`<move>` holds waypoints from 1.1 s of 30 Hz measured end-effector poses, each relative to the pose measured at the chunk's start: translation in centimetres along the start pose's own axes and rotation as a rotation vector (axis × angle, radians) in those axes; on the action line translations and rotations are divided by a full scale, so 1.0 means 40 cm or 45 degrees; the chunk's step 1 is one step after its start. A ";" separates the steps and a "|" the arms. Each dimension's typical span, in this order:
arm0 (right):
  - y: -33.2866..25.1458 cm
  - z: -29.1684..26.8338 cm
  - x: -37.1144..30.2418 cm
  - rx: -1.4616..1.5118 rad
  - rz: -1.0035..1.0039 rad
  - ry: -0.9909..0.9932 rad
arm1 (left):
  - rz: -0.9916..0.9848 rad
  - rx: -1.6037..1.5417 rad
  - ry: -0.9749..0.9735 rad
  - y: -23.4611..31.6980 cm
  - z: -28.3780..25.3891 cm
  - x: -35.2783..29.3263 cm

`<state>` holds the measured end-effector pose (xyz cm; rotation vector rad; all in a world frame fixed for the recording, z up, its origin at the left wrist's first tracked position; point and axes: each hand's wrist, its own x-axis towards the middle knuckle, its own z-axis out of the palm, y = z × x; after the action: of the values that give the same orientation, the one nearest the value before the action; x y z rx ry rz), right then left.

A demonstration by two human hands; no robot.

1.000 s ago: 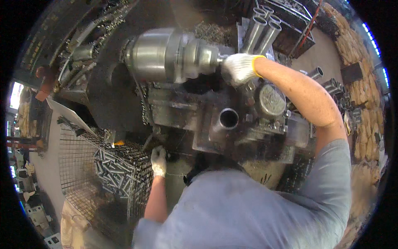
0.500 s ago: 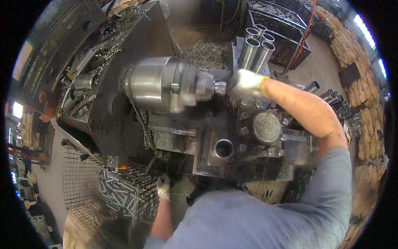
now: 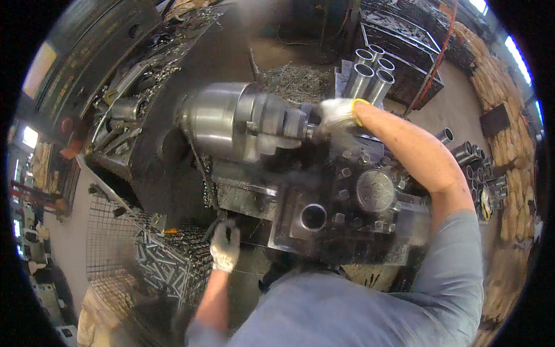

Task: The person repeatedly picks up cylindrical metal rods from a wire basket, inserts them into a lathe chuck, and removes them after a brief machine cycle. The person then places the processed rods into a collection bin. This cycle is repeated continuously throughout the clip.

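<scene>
My right hand (image 3: 338, 115), in a white work glove with a yellow cuff, is at the free end of a short metal tube (image 3: 310, 129). The tube sticks out of the lathe chuck (image 3: 225, 115), whose jaws look smeared. Motion blurs the fingers of this hand, and whether they grip the tube cannot be seen. Lower down, my gloved left hand (image 3: 225, 251) is beside a dark lever (image 3: 215, 222) at the front of the machine. Its fingers are curled, with something dark between them that I cannot make out.
Several shiny tubes (image 3: 359, 81) stand upright behind my right hand; more tubes (image 3: 462, 151) lie at the right. The tool post (image 3: 376, 191) and a block with a round hole (image 3: 314, 217) sit before me. A wire basket (image 3: 110, 231) at lower left holds small metal pieces (image 3: 162, 263).
My left hand has moved up to the lever. My right hand stays near the tube's end, its wrist turned a little. The whole view has shifted slightly.
</scene>
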<state>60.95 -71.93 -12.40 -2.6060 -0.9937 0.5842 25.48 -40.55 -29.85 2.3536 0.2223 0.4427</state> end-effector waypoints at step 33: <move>-0.554 0.359 -0.552 1.119 0.654 0.015 | -0.271 -1.481 -0.764 0.308 -0.049 0.040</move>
<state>26.70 -69.29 -10.12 -2.0062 0.0182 0.8685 26.65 -47.80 -19.63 1.2033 -0.0745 -0.2297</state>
